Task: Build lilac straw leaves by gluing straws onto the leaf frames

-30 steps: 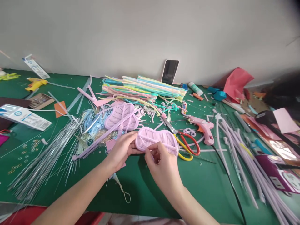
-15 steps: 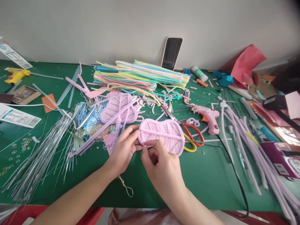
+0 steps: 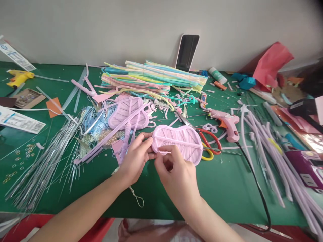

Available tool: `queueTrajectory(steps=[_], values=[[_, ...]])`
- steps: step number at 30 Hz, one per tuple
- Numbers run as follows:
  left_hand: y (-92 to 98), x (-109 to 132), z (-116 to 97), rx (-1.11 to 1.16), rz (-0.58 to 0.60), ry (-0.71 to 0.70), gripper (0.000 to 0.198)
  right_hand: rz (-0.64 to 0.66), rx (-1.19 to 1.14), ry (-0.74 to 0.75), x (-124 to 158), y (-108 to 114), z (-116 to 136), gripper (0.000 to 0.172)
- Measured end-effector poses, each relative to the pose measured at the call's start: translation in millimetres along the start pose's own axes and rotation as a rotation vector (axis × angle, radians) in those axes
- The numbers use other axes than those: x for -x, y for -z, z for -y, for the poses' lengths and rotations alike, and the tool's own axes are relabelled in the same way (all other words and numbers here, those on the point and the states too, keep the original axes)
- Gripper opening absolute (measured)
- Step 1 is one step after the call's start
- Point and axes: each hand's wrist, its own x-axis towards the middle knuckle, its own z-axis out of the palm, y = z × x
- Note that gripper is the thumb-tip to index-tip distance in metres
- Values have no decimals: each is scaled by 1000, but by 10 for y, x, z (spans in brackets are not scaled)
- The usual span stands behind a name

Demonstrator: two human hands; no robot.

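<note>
Head view, the only one. My left hand [image 3: 135, 159] pinches the left end of the lilac wing piece [image 3: 180, 143]: thumb on top, fingers curled under its rim, closed tight on it. My right hand [image 3: 176, 173] comes from below, thumb and forefinger pressed together on the lower edge of the same piece near its long middle rib, the other fingers folded loosely into the palm. Whether the right fingertips nip a loose strand or only the rim, cannot tell.

The wing piece is held just above the green mat [image 3: 222, 188], roughly flat, ribbed face up, centre of the table and a bit right. Its right end overlaps the red and yellow scissors [image 3: 211, 144], which lie on the mat.

A second wing piece [image 3: 128, 114] lies up and left of my left hand, with lilac strips across it. The pink glue gun [image 3: 227, 122] sits right of the scissors, its black cord [image 3: 254, 181] running toward the near edge. The pastel straw bundle [image 3: 156, 79] is behind, near the wall, with a phone [image 3: 187, 52] propped upright past it. Silver wires [image 3: 42, 161] fan out at far left; loose lilac straws [image 3: 272, 158] lie at right.
</note>
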Motion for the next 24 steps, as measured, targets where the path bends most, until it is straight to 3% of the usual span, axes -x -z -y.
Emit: queueTrajectory(steps=[16, 24], values=[[-12, 21, -19, -14, 3, 5, 14, -25, 80, 109, 4, -21, -2, 12], [7, 5, -34, -107, -7, -7, 24, 1, 78, 113, -26, -22, -13, 16]])
